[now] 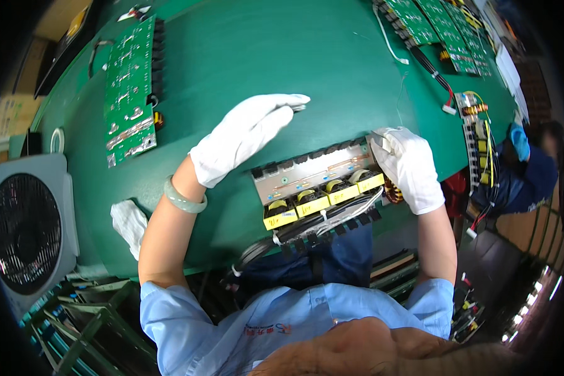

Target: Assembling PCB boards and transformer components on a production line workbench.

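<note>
A circuit board (284, 182) with a row of several yellow transformers (311, 203) stands at the near edge of the green table, its component side turned toward me. Black and white cables (319, 224) run along its near side and trail off to the left. My right hand (406, 164), in a white glove, is closed around the board's right end, by a copper-wound coil (392, 191). My left hand (247, 135), also gloved, hovers beyond the board's left end with fingers stretched out. Nothing shows in it, and it does not touch the board.
Another green circuit board (129, 91) lies at the far left, with more boards (429, 31) at the far right. A grey fan (28, 232) stands left, near a crumpled white cloth (129, 227). On the right, a co-worker (527, 172) sits beside a wired board (480, 147).
</note>
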Tool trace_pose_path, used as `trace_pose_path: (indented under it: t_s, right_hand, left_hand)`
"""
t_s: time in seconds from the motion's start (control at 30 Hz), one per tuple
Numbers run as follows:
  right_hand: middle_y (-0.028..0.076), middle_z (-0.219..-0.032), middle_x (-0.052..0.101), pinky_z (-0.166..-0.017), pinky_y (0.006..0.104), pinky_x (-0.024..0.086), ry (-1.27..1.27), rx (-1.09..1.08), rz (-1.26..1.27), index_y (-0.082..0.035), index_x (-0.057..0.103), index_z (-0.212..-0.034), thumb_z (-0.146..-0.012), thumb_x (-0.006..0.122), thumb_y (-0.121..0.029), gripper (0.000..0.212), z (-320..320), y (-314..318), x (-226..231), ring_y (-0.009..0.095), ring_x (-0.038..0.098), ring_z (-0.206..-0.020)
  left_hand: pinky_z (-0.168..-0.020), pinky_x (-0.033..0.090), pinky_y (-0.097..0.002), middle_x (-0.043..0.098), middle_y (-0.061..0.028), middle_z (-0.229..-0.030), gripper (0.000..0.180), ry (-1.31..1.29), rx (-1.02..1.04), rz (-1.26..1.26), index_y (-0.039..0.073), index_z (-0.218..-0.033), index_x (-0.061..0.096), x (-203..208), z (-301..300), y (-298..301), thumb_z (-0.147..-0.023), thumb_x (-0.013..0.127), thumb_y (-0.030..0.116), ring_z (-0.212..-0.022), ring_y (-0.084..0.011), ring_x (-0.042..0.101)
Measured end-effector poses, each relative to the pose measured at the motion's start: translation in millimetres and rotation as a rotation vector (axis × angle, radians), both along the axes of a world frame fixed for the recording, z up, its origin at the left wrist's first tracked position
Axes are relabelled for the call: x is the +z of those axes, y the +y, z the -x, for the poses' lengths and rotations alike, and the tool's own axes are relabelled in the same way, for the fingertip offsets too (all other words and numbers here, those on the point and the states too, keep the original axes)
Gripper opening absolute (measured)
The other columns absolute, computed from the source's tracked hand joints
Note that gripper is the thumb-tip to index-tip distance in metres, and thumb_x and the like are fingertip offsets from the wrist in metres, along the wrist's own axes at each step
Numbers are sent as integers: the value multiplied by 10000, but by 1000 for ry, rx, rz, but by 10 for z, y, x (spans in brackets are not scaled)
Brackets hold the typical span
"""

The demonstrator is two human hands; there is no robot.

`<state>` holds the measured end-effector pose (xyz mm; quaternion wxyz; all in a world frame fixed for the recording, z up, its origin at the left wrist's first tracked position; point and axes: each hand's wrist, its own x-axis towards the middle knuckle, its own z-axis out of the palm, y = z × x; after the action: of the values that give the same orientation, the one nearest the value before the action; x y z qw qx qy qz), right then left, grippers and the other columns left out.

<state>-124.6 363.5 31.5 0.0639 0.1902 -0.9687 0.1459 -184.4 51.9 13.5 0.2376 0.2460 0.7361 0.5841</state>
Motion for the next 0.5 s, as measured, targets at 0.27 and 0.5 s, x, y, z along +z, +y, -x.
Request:
trace_pose_path:
  t_s: [0.27,0.5]
  right_hand:
    - [113,-810,654,-633,382,534,143,-142,190,-79,677,-941,-838,701,-161,134,-113,-73,-153,307,652,-723]
    - [102,-822,647,-614,396,530,91,-279,237,-102,670,-961,-813,719,-181,175,-160,-119,-152,320,654,-720]
  left_hand:
    - [-1206,194,-392,290,-158,-1605,762,76,-505,-55,31,-1562,234,-120,-5,545,-1026,316,565,-1482,-290,277]
    - [-1197,214,-385,302,-176,-1590,911,-132,-466,-114,16,-1568,200,87,-162,609,-969,327,691,-1462,-297,312]
